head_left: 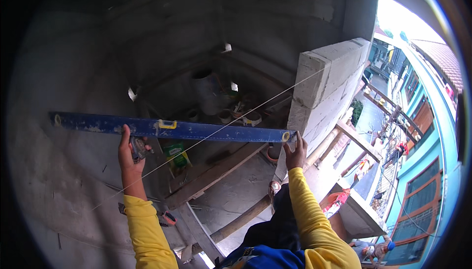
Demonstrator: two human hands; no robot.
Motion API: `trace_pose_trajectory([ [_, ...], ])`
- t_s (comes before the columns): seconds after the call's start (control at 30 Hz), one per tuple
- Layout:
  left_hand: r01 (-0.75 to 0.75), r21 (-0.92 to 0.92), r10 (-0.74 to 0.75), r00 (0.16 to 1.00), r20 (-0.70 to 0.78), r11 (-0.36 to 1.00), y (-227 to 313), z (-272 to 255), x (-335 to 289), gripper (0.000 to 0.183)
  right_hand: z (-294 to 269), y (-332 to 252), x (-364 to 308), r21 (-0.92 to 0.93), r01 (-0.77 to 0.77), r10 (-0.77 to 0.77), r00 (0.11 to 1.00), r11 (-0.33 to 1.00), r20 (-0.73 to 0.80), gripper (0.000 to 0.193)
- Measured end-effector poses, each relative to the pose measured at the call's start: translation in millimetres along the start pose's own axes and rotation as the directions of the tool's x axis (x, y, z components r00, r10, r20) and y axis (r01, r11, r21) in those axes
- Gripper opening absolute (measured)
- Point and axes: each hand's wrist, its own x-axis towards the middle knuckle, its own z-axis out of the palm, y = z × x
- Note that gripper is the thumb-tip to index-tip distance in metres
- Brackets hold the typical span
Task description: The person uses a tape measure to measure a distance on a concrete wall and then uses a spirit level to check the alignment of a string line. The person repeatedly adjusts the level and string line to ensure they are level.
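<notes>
A long blue spirit level point(204, 130), with a yellow-framed vial near its middle, spans almost level across the view in front of me. My left hand point(130, 152) grips its lower edge left of the middle, thumb up against the face. In the same palm sits a small grey and dark object point(140, 147), whose kind I cannot make out. At the right end, my right hand point(296, 152) is closed on the level's tip, close to the pale block wall point(314, 89). A thin taut string point(260, 105) slants up to the right, crossing the level in view.
Below are wooden scaffold planks point(219, 173), a green bag point(176, 155) and several buckets and tubs point(225, 116) in shadow. A tool with orange-red parts point(168, 218) lies lower left. Beyond the block wall, the drop opens onto a teal building point(418, 185) and a person in a blue cap point(383, 249).
</notes>
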Motion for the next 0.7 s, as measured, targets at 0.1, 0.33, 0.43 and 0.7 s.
trace_pose_trajectory([
  [0.1, -0.005, -0.032, 0.005, 1.0, -0.015, 0.999, 3, 11, -2, 0.027, 9, -4, 11, 0.317, 0.015, 0.021, 0.994, 0.948, -0.108, 0.078],
  [0.33, -0.051, -0.047, 0.05, 0.998, -0.029, 0.998, 18, 9, 19, 0.027, 39, -10, 52, 0.7, -0.252, 0.188, 0.967, 0.668, 0.17, 0.057],
  [0.43, -0.089, -0.024, 0.089, 0.996, -0.03, 0.996, 25, 9, 17, 0.027, 60, -34, 65, 0.787, -0.353, 0.186, 0.935, 0.505, 0.3, 0.037],
  [0.7, -0.097, -0.11, 0.087, 0.992, -0.089, 0.989, 26, 29, 39, 0.025, 84, -111, 126, 0.854, -0.466, 0.116, 0.885, 0.231, 0.451, 0.041],
])
